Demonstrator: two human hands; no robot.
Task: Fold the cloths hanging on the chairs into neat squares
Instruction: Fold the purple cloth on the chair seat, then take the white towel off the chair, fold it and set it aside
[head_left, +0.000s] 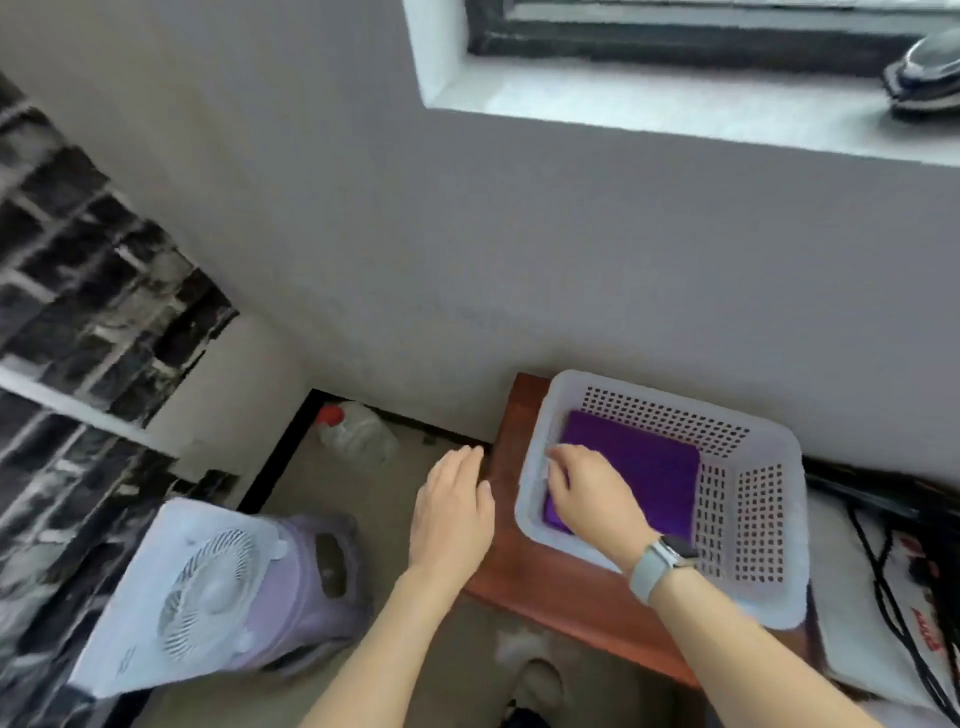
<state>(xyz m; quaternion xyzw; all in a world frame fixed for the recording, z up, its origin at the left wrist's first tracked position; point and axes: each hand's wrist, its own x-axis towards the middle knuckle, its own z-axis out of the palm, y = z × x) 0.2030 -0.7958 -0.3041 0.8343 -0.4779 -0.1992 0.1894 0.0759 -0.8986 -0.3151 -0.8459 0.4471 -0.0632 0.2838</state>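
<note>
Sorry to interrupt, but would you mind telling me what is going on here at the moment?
A person is putting a folded purple cloth into a white perforated plastic basket that sits on a reddish-brown wooden table by the wall. The right hand reaches into the basket with its fingers on the cloth's left edge. The left hand hovers open beside the basket, holding nothing. The cloth lies flat as a neat rectangle on the basket's bottom.

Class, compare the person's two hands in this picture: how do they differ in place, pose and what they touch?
The right hand reaches into the white basket, fingers on the purple cloth; the left hand stays outside, flat, above the wooden table's left edge. The right wrist wears a watch; the left is bare. Both are palm down.
</note>
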